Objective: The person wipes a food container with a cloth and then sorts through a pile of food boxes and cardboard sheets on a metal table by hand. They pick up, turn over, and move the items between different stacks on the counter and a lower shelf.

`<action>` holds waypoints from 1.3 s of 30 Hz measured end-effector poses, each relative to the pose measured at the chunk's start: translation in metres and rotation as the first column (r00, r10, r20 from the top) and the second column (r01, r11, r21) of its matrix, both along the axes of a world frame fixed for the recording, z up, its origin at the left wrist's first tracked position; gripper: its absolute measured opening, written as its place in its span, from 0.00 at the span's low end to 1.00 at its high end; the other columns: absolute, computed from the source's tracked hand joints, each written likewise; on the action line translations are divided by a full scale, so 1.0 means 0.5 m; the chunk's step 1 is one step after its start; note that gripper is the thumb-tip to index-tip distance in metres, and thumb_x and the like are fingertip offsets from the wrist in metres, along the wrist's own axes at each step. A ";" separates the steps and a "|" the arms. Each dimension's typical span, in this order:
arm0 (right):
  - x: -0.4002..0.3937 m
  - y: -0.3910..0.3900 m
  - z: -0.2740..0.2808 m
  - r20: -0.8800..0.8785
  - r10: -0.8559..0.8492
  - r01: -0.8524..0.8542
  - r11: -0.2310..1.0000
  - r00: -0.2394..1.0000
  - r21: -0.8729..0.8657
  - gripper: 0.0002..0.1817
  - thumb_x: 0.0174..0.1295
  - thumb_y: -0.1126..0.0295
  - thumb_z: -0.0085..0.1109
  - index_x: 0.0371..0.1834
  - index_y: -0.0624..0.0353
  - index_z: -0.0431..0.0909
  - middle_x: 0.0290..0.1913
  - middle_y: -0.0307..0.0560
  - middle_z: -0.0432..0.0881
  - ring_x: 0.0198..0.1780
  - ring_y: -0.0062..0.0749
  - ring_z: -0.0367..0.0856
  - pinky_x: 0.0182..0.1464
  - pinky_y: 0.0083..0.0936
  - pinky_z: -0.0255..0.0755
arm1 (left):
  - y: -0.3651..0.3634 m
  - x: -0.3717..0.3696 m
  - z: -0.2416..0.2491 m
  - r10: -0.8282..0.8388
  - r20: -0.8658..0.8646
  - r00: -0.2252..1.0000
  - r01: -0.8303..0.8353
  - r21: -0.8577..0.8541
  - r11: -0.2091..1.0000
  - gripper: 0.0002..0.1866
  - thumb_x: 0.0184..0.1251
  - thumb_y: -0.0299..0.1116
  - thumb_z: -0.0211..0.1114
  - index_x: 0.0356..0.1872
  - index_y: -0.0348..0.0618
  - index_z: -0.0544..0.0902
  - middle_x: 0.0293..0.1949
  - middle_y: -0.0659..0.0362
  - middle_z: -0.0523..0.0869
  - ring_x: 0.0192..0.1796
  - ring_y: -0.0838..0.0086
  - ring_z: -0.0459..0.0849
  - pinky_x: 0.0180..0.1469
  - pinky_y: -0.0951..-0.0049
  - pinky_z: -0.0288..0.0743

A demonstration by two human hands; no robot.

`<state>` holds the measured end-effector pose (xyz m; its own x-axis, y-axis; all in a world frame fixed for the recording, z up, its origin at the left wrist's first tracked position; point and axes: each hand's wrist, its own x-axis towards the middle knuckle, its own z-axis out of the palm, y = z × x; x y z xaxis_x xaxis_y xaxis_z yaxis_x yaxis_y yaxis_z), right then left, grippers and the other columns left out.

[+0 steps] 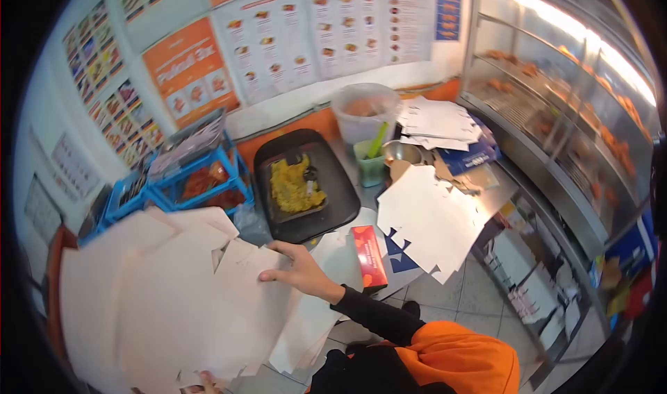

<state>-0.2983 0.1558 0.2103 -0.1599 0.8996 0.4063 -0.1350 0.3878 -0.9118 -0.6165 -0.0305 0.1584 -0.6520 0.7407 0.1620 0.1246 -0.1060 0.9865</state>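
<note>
step: sorting flat white sheets (160, 304) | right hand (299, 270) fingers spread, palm flat on top of stack, gripping nothing | left hand (201, 381) barely visible under stack's near edge; grip not discernible | red box (369, 256) just right of hand on surface (326, 248) | next, judged: pinch one sheet edge, lift clear

Fanned stack of white paper sheets (174, 304)

Place: the counter area of a fried-food takeaway shop.
Walls: picture menu posters (326, 29) with rows of dishes, plus an orange promotional poster (189, 68).
Display: a lit glass warming cabinet (556, 95) holding fried pieces on racks.
Counter: a black tray (306, 186) of yellow crumbs, flat cardboard boxes (431, 217), blue crates (187, 182).
</note>
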 end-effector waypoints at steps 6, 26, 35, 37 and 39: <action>0.041 -0.012 -0.154 0.332 -0.361 0.318 0.931 0.871 0.177 0.29 0.49 0.60 0.68 0.52 0.61 0.69 0.45 0.55 0.77 0.49 0.43 0.76 0.46 0.32 0.69 | 0.084 0.159 0.014 -0.240 0.110 0.965 0.239 0.018 0.971 0.27 0.55 0.25 0.67 0.56 0.34 0.67 0.53 0.52 0.74 0.53 0.68 0.71 0.54 0.68 0.68; 0.231 -0.087 0.108 0.202 -0.007 -0.006 0.998 0.979 0.063 0.30 0.55 0.66 0.62 0.56 0.63 0.58 0.41 0.61 0.73 0.46 0.52 0.74 0.43 0.34 0.67 | 0.239 0.386 0.012 -0.370 0.136 0.919 0.379 -0.042 0.924 0.29 0.54 0.24 0.67 0.57 0.33 0.66 0.53 0.51 0.73 0.53 0.67 0.72 0.54 0.68 0.68; 0.942 0.009 -0.171 -0.057 -0.744 0.746 0.665 0.665 0.026 0.20 0.57 0.73 0.56 0.54 0.64 0.68 0.44 0.45 0.76 0.48 0.30 0.74 0.50 0.25 0.68 | 0.267 0.704 -0.001 -0.428 0.189 0.884 0.445 -0.056 0.894 0.29 0.54 0.23 0.66 0.58 0.33 0.65 0.53 0.51 0.73 0.53 0.66 0.73 0.54 0.68 0.68; 1.175 0.051 -0.289 -0.034 -0.972 0.939 0.233 0.232 -0.251 0.29 0.54 0.62 0.61 0.56 0.66 0.66 0.55 0.56 0.68 0.55 0.40 0.68 0.54 0.32 0.65 | 0.271 0.786 -0.001 -0.428 0.198 0.882 0.448 -0.070 0.891 0.29 0.54 0.23 0.66 0.58 0.33 0.65 0.53 0.51 0.73 0.53 0.66 0.73 0.54 0.68 0.68; 1.309 0.089 -0.323 0.477 -0.832 0.880 -0.424 -0.285 -0.215 0.47 0.43 0.41 0.65 0.59 0.67 0.63 0.66 0.62 0.53 0.63 0.62 0.52 0.60 0.56 0.49 | 0.271 0.864 -0.003 -0.425 0.202 0.882 0.450 -0.094 0.888 0.29 0.54 0.23 0.66 0.58 0.33 0.65 0.53 0.51 0.73 0.53 0.66 0.73 0.54 0.68 0.68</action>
